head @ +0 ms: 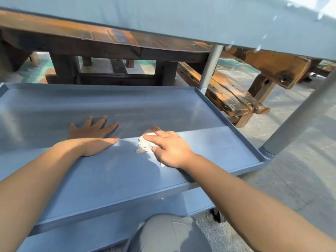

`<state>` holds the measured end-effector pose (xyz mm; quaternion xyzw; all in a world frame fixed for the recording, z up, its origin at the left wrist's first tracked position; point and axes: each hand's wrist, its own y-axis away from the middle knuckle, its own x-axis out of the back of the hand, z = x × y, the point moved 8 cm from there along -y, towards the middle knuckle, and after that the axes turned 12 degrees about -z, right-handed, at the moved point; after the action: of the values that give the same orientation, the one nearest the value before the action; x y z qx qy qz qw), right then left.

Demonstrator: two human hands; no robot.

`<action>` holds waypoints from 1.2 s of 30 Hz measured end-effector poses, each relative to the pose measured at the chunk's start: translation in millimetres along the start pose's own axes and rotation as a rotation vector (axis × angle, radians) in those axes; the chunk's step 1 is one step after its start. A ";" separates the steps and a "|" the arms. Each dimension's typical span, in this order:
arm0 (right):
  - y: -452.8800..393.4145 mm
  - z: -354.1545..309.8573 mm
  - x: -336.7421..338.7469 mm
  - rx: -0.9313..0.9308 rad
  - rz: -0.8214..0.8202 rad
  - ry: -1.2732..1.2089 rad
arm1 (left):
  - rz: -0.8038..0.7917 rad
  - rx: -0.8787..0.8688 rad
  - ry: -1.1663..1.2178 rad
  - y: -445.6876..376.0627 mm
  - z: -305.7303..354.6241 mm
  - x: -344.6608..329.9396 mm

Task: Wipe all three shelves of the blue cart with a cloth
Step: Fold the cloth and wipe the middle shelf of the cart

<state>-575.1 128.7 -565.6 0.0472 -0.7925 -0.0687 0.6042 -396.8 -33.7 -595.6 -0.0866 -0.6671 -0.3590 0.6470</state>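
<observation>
The blue cart's middle shelf (109,179) fills the centre of the head view, with the top shelf's underside (163,17) overhead and the bottom shelf (87,233) showing below its front rim. My right hand (169,150) presses a crumpled white cloth (146,144) flat on the middle shelf, right of centre. My left hand (94,135) lies palm-down on the same shelf, fingers spread, holding nothing, a short way left of the cloth.
Grey cart posts stand at the back right (211,68) and front right (298,117). Dark wooden tables (101,46) and a bench (229,95) sit behind the cart on concrete floor (291,179). My knee (169,233) is under the shelf's front edge, near a caster (217,214).
</observation>
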 end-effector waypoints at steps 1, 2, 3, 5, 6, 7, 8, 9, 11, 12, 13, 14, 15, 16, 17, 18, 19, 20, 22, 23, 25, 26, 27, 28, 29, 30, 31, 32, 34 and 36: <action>-1.2 5.1 5.1 -0.004 0.007 -0.035 | 0.022 -0.033 0.038 3.5 0.6 4.1; -2.5 11.5 11.1 -0.013 0.023 -0.050 | 0.052 -0.068 0.100 7.6 -1.5 10.2; -3.2 19.3 17.5 -0.031 0.043 -0.048 | 0.074 -0.088 0.164 12.9 -6.5 15.1; 0.5 50.3 31.7 -0.140 0.112 -0.033 | 0.086 -0.046 0.161 23.7 -23.3 15.7; 3.1 71.2 38.8 -0.224 0.165 -0.032 | 0.086 0.013 0.091 29.0 -36.2 13.5; 9.6 97.1 45.2 -0.330 0.206 -0.021 | 0.074 0.059 0.023 32.4 -43.6 8.8; 14.1 121.9 49.6 -0.444 0.216 0.004 | 0.056 0.086 -0.015 34.9 -48.9 4.4; 12.3 143.5 50.6 -0.534 0.172 0.054 | 0.037 0.096 -0.029 35.6 -52.0 0.6; -9.2 165.7 47.2 -0.557 0.047 0.141 | 0.017 0.102 -0.020 34.1 -54.7 -5.6; -23.1 170.8 46.2 -0.529 0.015 0.178 | 0.021 0.107 -0.018 32.1 -54.7 -6.6; -37.6 171.8 48.1 -0.518 0.014 0.172 | 0.026 0.116 -0.022 30.3 -56.3 -7.0; -47.6 173.8 52.5 -0.520 0.037 0.143 | 0.028 0.118 -0.026 29.5 -55.8 -7.3; -57.0 175.4 56.9 -0.520 0.072 0.107 | 0.032 0.118 -0.026 28.8 -55.6 -7.8; -68.7 175.9 60.1 -0.502 0.109 0.098 | 0.035 0.116 -0.021 28.8 -55.8 -7.7; -80.4 174.3 63.2 -0.483 0.133 0.100 | 0.033 0.112 -0.015 28.9 -55.7 -7.3; -92.4 174.7 66.2 -0.490 0.136 0.071 | 0.028 0.106 -0.006 29.0 -55.3 -7.2; -104.7 173.9 68.6 -0.521 0.142 -0.006 | 0.021 0.104 0.000 29.8 -55.3 -7.5; -116.3 171.5 68.5 -0.556 0.146 -0.080 | 0.017 0.104 -0.002 30.6 -54.5 -8.2; -145.3 155.8 64.7 -0.507 0.136 -0.079 | 0.019 0.104 -0.011 30.2 -53.5 -7.9; -158.2 142.7 62.7 -0.458 0.128 -0.056 | 0.019 0.103 -0.007 29.8 -53.0 -7.3; -178.6 108.2 56.8 -0.364 0.110 -0.034 | 0.018 0.097 -0.001 29.0 -52.6 -5.7; -187.5 88.3 52.2 -0.325 0.099 -0.024 | 0.020 0.096 0.004 28.9 -51.9 -4.8; -196.5 64.2 46.0 -0.279 0.083 -0.010 | 0.025 0.099 0.018 29.5 -51.7 -4.7; -203.9 37.1 37.7 -0.227 0.063 0.002 | 0.037 0.104 0.040 30.8 -51.9 -4.7; -210.5 8.8 30.3 -0.170 0.047 0.004 | 0.057 0.108 0.067 31.8 -52.2 -3.2; -214.1 -20.5 25.2 -0.100 0.038 0.001 | 0.079 0.110 0.100 33.3 -52.6 -0.9; -215.4 -49.0 20.8 -0.025 0.031 0.006 | 0.102 0.109 0.144 34.9 -52.9 1.8; -214.1 -76.1 17.0 0.054 0.027 0.021 | 0.130 0.104 0.202 35.8 -54.0 5.2; -203.9 -121.3 5.6 0.194 0.009 0.051 | 0.220 0.101 0.380 39.5 -60.0 14.1; -184.3 -152.5 -4.1 0.295 0.000 0.017 | 0.326 0.105 0.605 45.6 -71.2 21.7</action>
<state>-428.5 -60.3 -560.3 0.1361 -0.7888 0.0489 0.5974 -316.5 -50.2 -565.5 -0.0482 -0.4400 -0.2258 0.8678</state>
